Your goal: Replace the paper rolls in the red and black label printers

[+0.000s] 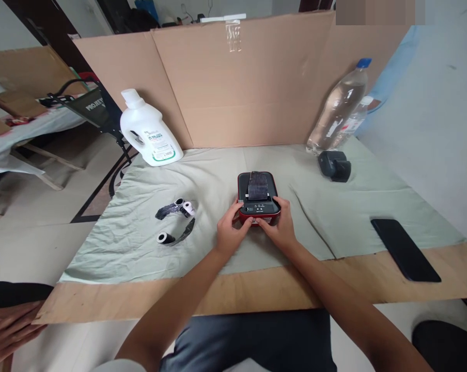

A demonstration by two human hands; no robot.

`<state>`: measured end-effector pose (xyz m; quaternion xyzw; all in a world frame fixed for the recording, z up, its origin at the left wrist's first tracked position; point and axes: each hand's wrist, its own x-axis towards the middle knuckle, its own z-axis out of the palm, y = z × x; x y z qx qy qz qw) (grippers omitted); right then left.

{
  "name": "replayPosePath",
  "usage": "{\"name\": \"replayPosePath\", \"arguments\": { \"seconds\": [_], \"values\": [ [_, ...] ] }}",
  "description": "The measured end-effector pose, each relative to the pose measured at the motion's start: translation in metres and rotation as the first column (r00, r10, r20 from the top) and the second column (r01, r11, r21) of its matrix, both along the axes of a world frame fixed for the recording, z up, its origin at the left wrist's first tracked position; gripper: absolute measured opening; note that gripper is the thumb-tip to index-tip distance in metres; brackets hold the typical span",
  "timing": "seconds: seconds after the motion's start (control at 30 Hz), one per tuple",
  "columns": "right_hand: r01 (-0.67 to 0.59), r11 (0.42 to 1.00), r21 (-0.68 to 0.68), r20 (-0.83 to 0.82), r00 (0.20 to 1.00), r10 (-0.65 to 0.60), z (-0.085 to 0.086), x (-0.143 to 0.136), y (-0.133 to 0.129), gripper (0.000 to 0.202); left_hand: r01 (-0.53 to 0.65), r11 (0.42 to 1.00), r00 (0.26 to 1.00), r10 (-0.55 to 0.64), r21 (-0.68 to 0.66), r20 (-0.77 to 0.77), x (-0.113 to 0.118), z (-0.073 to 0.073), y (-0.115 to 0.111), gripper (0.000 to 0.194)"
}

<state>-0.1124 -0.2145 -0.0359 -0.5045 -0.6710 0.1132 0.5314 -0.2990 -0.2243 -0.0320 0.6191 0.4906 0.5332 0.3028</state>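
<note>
Plainly, the left hand (230,227) and right hand (283,223) pinch a red-and-black device (260,208) between them (grip on both sides); it's near the surface's (121,298) centre. A phone (406,250) lies toward the front-right corner.

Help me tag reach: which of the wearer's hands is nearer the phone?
Right. The right hand grips the printer's right side, with the phone well off to its right; the left hand grips the printer's left side, farther from the phone.
</note>
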Motion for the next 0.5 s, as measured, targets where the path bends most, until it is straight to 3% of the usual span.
{"name": "replayPosePath", "arguments": {
  "seconds": [0.1,0.3,0.5],
  "values": [
    [0.000,1.000,0.000,-0.001,1.000,0.000,0.002,0.001,0.000,0.070,0.010,1.000,1.000,-0.009,0.013,-0.016,-0.005,0.003,0.004,0.047],
    [-0.010,1.000,-0.014,0.023,1.000,0.010,0.010,0.006,-0.001,0.067,-0.019,0.994,0.980,0.039,0.104,-0.198,-0.010,0.009,0.008,0.041],
    [-0.019,0.999,-0.050,0.017,1.000,0.019,0.014,0.009,-0.002,0.067,-0.049,0.989,0.962,0.085,0.143,-0.261,-0.007,0.008,0.014,0.045]
  ]
}}
